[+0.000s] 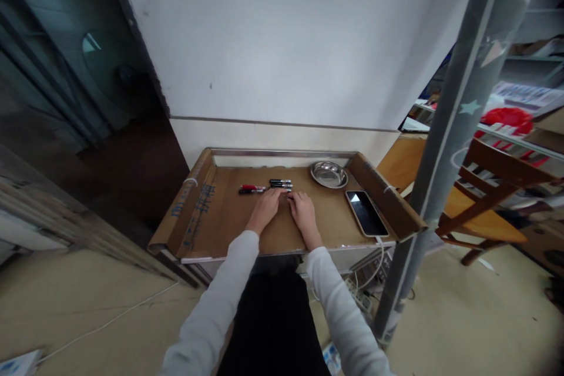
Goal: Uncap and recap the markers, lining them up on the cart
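My left hand and my right hand are close together over the cardboard-lined table, fingertips nearly meeting. Both sets of fingers are curled and pressed together. Something small and dark shows at the right fingertips, too small to name; what the left fingers hold, if anything, is hidden. Just beyond the fingertips lie black markers side by side, the nearest partly covered by my left hand. Left of them are a red marker and another black marker, lying parallel.
A round metal dish stands at the back right of the table. In front of it lies a phone with a white cable hanging over the edge. Raised cardboard flaps flank the table. A grey pole and wooden chair stand right.
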`<state>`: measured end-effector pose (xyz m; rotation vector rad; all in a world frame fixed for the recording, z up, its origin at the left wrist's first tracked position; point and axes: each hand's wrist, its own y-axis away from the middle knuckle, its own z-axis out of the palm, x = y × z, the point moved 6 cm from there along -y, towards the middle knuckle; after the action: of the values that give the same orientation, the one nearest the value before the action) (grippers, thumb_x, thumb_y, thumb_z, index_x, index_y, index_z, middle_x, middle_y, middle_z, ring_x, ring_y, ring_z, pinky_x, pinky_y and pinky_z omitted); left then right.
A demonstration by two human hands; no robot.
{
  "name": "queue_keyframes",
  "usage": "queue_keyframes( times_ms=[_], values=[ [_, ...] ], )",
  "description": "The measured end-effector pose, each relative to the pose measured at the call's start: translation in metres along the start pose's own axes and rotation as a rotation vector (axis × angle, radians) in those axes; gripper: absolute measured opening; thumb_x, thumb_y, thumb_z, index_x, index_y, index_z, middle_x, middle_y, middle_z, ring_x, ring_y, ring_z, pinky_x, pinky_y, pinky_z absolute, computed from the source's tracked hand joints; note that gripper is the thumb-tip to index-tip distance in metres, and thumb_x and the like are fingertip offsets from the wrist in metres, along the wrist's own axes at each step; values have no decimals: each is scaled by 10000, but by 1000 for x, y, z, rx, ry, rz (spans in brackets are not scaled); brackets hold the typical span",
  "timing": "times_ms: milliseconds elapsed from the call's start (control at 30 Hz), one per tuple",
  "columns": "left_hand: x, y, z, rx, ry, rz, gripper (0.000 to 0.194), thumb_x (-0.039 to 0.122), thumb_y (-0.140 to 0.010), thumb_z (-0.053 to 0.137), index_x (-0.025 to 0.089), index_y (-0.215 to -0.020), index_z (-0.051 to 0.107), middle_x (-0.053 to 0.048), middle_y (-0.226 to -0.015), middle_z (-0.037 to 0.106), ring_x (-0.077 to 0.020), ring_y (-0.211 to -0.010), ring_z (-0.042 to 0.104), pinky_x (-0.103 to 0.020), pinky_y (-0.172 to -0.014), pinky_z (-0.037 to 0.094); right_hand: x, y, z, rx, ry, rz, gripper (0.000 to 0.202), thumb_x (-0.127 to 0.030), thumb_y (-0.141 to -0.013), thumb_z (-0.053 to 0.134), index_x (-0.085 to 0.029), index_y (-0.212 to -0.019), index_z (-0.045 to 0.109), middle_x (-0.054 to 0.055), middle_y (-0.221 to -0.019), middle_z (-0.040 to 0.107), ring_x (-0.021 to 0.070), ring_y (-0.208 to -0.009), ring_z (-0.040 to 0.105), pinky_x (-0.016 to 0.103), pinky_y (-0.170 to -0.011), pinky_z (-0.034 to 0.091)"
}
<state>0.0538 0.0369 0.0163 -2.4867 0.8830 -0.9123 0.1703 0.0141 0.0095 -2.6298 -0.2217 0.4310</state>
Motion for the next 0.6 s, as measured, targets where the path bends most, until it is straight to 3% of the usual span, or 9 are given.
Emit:
queue_keyframes(
  times_ms=[133,333,433,600],
  values=[
    [-2,-2,1,29,-178,-17,359,124,-853,399,191,-1192,498,-90,-1233,544,-214,-1241,380,-446,-1029,294,11,2,-6,64,79,158,223,-247,-909,383,-190,-969,590,75,-899,611,187,-846,501,288,-746,321],
    [-6,0,6,-23,-227,-47,228,329,-850,500,205,-1020,589,-73,-1037,594,-235,-1055,461,-422,-934,336,21,8,-10,106,138,303,244,-241,-914,364,-191,-937,602,91,-880,644,210,-834,503,313,-719,283],
    [-7,0,8,-40,-221,-30,194,342,-855,497,212,-946,609,-60,-963,592,-219,-1015,471,-395,-921,329,17,8,-8,82,150,270,252,-260,-917,361,-197,-933,604,92,-868,648,211,-831,507,318,-723,275],
    [-5,0,5,-33,-219,-11,206,313,-886,452,210,-1004,585,-48,-1015,581,-186,-999,500,-359,-917,311,6,6,-9,61,147,159,261,-282,-924,349,-201,-937,596,88,-886,648,203,-844,508,317,-751,275]
  ],
)
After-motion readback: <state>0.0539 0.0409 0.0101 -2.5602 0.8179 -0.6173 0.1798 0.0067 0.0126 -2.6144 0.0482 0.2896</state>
